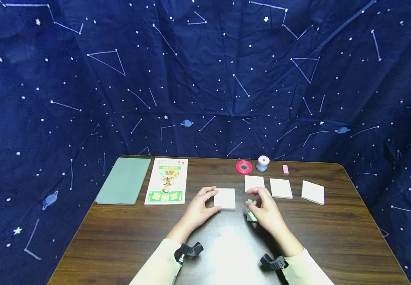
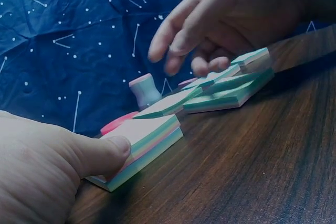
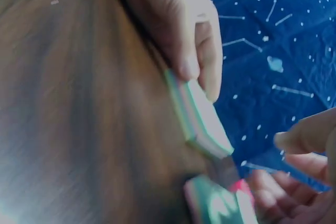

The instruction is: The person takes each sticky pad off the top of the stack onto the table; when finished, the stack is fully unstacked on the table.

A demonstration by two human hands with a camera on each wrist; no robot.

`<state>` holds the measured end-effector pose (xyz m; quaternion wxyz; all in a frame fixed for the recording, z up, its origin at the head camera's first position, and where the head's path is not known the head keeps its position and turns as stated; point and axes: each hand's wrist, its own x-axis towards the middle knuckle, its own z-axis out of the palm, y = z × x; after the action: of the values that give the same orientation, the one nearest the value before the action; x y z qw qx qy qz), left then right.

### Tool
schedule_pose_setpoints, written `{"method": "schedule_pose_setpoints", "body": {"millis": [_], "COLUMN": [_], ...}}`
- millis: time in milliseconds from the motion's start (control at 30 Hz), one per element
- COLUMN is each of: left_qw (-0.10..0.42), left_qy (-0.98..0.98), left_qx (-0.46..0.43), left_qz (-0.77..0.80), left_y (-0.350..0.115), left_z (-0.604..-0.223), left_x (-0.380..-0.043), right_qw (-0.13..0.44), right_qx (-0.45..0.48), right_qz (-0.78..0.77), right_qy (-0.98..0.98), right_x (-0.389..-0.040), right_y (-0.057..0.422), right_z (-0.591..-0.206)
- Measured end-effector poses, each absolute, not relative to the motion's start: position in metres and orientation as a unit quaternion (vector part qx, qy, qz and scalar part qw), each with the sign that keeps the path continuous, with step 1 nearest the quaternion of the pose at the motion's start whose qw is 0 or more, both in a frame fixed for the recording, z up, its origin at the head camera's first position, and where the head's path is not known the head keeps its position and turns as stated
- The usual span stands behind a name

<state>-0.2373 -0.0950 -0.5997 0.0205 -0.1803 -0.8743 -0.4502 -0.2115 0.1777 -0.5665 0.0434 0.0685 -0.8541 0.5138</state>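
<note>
My left hand [image 1: 199,209] holds a thick stack of sticky notes [image 1: 224,198] between thumb and fingers as it lies on the table. Its top is white, and layers of green, pink and yellow show along its side [image 2: 149,150]. To the right, my right hand [image 1: 266,210] hovers over a green-topped sticky note pad [image 1: 250,216] and partly hides it in the head view. The fingers are loosely bent, with nothing between them in the left wrist view. From the right wrist camera, the green pad [image 3: 218,205] appears just beside the right hand's fingers [image 3: 268,187].
Three white-topped pads [image 1: 281,188] lie behind and right of my right hand. Farther back are a red ring-shaped roll [image 1: 243,167], a pale spool [image 1: 262,163] and a small pink block [image 1: 285,169]. At left lie an illustrated book [image 1: 155,180] and a green folder [image 1: 123,181].
</note>
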Motion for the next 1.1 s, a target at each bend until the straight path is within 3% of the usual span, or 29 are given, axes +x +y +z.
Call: {"method": "schedule_pose_setpoints", "body": {"millis": [467, 900, 1100], "left_qw": [0.016, 0.018, 0.017], "left_qy": [-0.873, -0.872, -0.872], "left_qx": [-0.178, -0.184, -0.185], "left_qz": [-0.454, -0.453, -0.453], "left_y": [-0.097, -0.097, -0.097], "left_z": [-0.599, -0.599, -0.599], "left_x": [-0.236, -0.237, -0.238], "right_qw": [-0.097, -0.087, -0.033], "right_qx": [0.108, 0.121, 0.140], "right_qz": [0.495, 0.326, 0.273], "right_qy": [-0.857, -0.934, -0.951], "right_x": [-0.247, -0.254, -0.247], "right_y": [0.142, 0.115, 0.108], "right_z": [-0.553, -0.559, -0.561]}}
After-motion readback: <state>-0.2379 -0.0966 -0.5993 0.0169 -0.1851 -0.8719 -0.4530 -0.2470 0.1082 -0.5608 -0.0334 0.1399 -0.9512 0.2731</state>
